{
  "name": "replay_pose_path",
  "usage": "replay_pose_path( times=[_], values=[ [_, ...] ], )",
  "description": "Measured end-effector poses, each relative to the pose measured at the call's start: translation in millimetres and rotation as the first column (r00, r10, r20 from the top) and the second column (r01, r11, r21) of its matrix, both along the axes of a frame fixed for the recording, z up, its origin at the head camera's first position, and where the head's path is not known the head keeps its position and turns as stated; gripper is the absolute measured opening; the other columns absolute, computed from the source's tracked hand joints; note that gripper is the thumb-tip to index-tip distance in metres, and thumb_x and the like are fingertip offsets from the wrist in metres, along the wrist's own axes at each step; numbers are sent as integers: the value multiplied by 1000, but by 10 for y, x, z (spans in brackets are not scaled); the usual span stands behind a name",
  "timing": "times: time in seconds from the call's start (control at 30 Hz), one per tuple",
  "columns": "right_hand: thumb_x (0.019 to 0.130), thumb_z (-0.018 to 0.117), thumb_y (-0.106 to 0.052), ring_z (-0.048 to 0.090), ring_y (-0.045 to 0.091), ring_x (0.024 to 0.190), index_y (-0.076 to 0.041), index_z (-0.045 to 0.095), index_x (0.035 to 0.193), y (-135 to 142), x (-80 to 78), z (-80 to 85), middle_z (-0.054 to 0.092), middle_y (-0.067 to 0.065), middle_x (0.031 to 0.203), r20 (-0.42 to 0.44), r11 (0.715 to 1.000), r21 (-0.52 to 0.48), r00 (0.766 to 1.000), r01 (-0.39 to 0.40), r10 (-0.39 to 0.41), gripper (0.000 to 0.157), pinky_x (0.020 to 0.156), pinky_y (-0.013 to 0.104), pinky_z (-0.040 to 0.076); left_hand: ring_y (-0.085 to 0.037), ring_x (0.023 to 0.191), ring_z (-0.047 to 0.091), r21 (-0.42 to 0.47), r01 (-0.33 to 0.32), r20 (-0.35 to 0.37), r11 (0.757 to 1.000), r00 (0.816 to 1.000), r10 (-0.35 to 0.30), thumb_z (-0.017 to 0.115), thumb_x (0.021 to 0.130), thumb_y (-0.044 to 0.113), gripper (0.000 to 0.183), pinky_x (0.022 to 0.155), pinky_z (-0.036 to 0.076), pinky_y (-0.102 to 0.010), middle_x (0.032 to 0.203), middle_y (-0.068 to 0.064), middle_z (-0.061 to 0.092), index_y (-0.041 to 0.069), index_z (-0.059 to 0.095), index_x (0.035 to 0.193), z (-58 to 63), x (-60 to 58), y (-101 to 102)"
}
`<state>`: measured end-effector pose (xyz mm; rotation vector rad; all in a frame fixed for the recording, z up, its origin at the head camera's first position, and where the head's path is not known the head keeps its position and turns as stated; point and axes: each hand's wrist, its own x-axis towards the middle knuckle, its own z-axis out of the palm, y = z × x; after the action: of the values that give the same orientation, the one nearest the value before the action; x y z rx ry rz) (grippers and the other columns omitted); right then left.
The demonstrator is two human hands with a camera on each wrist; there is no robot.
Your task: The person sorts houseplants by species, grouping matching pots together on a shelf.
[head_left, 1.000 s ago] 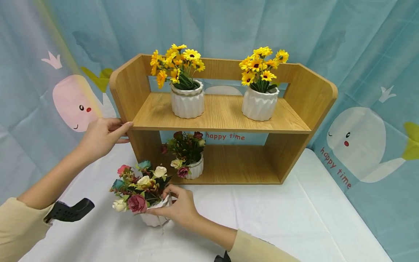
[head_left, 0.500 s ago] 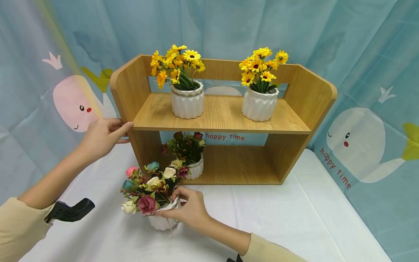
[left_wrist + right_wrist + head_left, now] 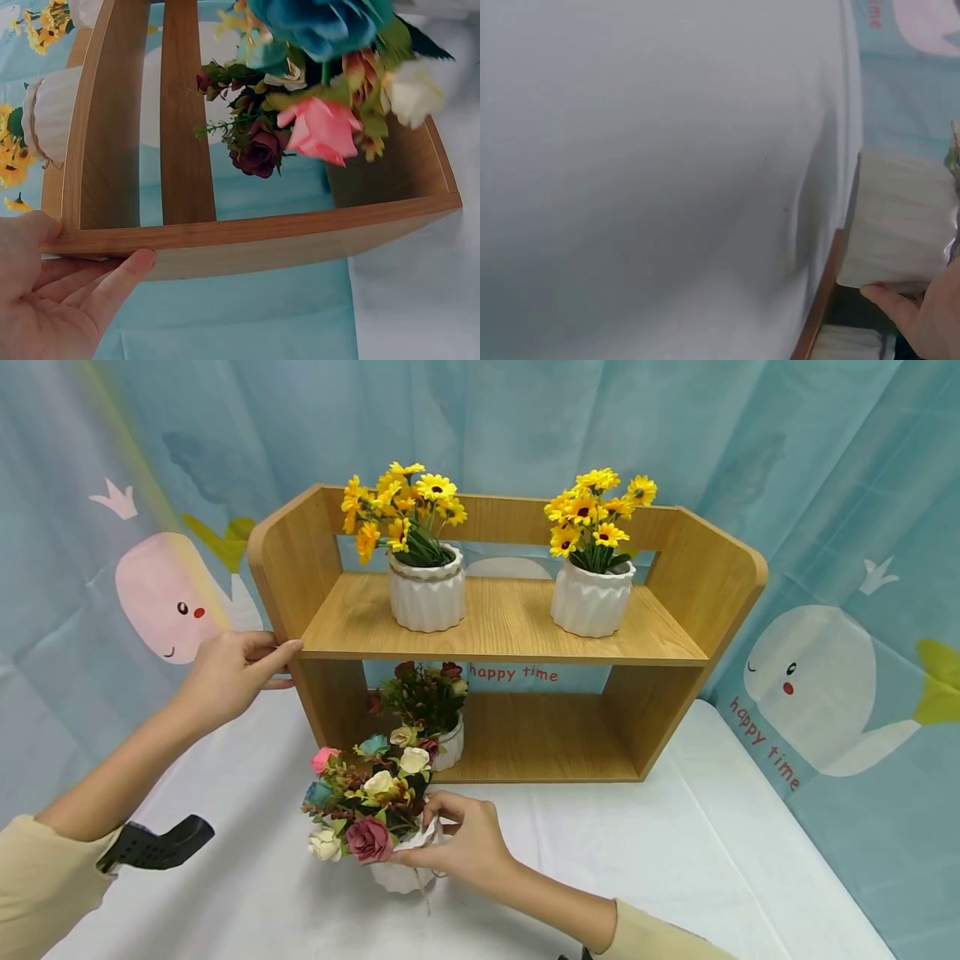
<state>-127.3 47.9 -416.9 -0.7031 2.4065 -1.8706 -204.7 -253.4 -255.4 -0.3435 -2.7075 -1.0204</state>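
My right hand pinches the rim of a white ridged flowerpot with artificial roses in pink, blue and cream. The pot is in front of the lower left of a two-tier wooden shelf; its flowers overlap the shelf's front edge from my view. In the right wrist view, the thumb of my right hand lies against the pot. My left hand grips the front edge of the shelf's left side panel. In the left wrist view, the left hand holds that edge at the upper board.
Two white pots of yellow flowers stand on the upper board, one left, one right. Another rose pot is on the lower board at left, partly hidden. A white cloth covers the table; a blue curtain hangs behind.
My right hand has carried the rose pot to the right along the shelf's front, and its flowers now overlap the rear rose pot more. My left hand keeps its grip on the panel.
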Motion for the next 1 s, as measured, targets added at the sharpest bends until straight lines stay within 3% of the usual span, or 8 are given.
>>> replay_pose_path(
  times=[0.2,0.43,0.67,1.0],
  values=[
    [70,100,-12,62,4,84,-10,66,84,165,28,50,68,5,84,-28,1000,2,1000,10,-10,37,79,25,62,-37,87,80,0,-2,2,1000,1000,2,54,112,26,50,65,50,-3,118,-41,68,-21,63,127,7,-3,-10],
    [70,100,-14,68,10,89,-12,66,84,396,48,46,67,-3,85,-32,998,24,998,49,-48,36,85,27,63,-43,93,78,-2,-5,3,1000,1000,5,54,112,29,52,67,54,-7,119,-41,68,-20,62,129,2,4,-9],
    [68,98,-7,70,6,90,-9,66,85,663,79,24,70,7,91,-55,997,11,995,78,-78,36,85,30,64,-40,92,79,8,-3,-6,1000,1000,3,56,112,30,52,67,51,-3,116,-38,71,-19,65,127,-29,31,-19],
    [68,98,-6,74,11,96,-9,67,84,1002,91,44,73,8,94,-84,984,47,983,170,-165,36,85,29,64,-42,93,79,2,-7,-14,1000,1000,7,55,112,29,51,67,51,-4,118,-40,69,-19,64,127,-27,9,-11]
  ],
)
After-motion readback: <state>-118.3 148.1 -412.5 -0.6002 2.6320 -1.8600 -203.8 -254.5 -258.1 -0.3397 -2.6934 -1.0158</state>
